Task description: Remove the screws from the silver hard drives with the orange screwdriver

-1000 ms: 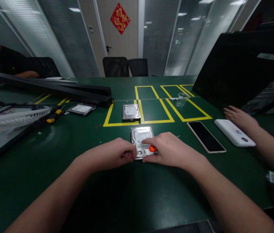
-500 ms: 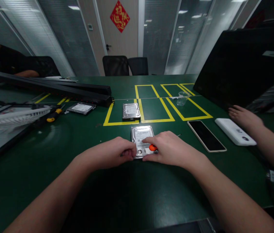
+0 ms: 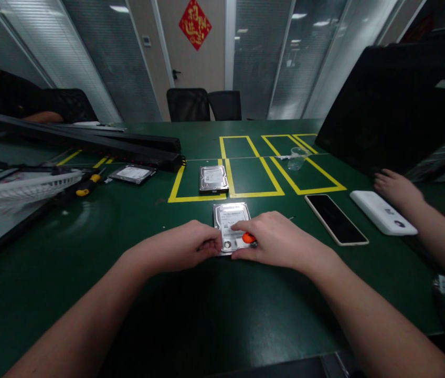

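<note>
A silver hard drive (image 3: 230,218) with a white label lies flat on the green table in front of me. My left hand (image 3: 194,242) is closed, its curled fingers and thumb pressed to the drive's left edge near the front corner. Over the drive's right side rests my right hand (image 3: 275,239), index finger on the label and thumb at the front edge. An orange-handled screwdriver (image 3: 249,238) is tucked in that hand; most of it is hidden, and a thin shaft seems to show past the knuckles. Behind lies a second hard drive (image 3: 213,179) inside a yellow-taped rectangle.
To the right are a phone (image 3: 336,219), a white power bank (image 3: 383,212), another person's hand (image 3: 398,186) and a large black panel (image 3: 399,105). A clear plastic cup (image 3: 297,159) stands behind. Leftward are a third drive (image 3: 133,174), a yellow-black screwdriver (image 3: 88,185) and long black bars (image 3: 128,149).
Hardly anything differs; the view has shifted very slightly. Both my hands stay at the same places on the hard drive.
</note>
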`<action>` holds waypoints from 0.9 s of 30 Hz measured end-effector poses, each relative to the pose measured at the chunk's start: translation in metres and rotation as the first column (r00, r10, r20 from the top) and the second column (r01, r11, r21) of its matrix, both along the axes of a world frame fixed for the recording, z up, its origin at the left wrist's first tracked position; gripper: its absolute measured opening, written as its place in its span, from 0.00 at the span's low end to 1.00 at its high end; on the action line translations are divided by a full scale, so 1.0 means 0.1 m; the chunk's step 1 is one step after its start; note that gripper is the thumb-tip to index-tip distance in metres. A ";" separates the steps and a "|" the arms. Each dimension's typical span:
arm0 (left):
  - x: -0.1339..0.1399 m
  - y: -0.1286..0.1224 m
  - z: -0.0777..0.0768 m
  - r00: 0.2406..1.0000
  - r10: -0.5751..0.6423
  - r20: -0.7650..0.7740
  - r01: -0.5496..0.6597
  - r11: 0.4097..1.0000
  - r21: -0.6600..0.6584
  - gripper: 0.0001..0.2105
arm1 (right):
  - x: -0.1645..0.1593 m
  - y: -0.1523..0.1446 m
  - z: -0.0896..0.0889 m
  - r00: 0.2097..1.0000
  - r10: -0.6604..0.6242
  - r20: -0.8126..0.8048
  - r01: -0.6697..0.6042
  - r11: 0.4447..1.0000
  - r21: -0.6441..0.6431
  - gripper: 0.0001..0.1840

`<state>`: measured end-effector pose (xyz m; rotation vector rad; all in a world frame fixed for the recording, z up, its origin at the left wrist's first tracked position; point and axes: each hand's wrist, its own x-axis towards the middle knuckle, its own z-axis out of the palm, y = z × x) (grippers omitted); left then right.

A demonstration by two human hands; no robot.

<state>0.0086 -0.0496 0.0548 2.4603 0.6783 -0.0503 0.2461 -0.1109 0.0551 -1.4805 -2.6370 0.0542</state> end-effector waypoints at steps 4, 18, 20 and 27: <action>0.00 0.00 -0.02 1.000 0.007 -0.001 -0.006 1.000 0.015 0.08 | 0.01 0.00 0.00 1.000 0.007 -0.015 -0.007 1.000 0.009 0.25; -0.07 0.08 -0.03 0.997 0.079 0.007 -0.078 0.990 -0.116 0.21 | 0.02 -0.06 0.10 0.918 0.027 -0.397 -0.004 0.998 0.058 0.16; -0.06 0.11 -0.10 0.997 0.076 0.021 -0.074 0.993 -0.093 0.28 | 0.04 -0.09 0.16 0.745 0.059 -0.664 -0.011 0.997 0.076 0.15; -0.03 0.19 -0.29 0.992 0.067 0.109 -0.053 0.990 -0.127 0.34 | -0.20 -0.11 0.42 -0.159 -0.068 -0.985 -0.244 0.969 -0.028 0.18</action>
